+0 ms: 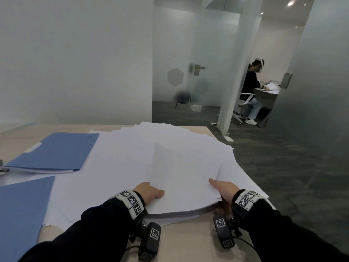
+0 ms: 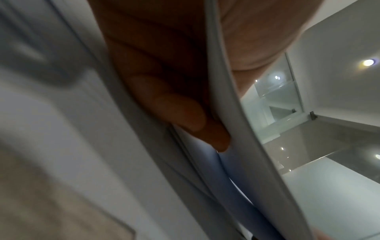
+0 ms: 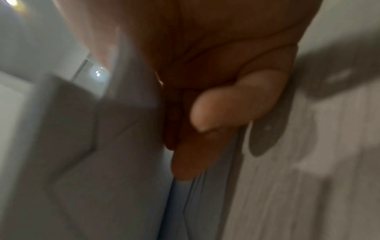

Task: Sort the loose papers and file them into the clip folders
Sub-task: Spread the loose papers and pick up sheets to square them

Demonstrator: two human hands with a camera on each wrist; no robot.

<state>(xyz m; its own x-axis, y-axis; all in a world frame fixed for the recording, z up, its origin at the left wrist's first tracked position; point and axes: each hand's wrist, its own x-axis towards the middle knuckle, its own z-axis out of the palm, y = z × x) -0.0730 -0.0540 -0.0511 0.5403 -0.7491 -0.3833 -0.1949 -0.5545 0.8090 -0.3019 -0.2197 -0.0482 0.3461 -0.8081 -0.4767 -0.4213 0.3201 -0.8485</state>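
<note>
Thick stack of white paper sheets (image 1: 185,178) on beige wooden table (image 1: 188,242), left hand (image 1: 149,192) and right hand (image 1: 223,188) each pinching its near edge, two blue clip folders (image 1: 54,152) left of stack.

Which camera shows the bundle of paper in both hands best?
The head view: the whole paper bundle shows, with the left hand and right hand gripping its near edge. The wrist views show only blurred sheet edges beside fingers.
</note>
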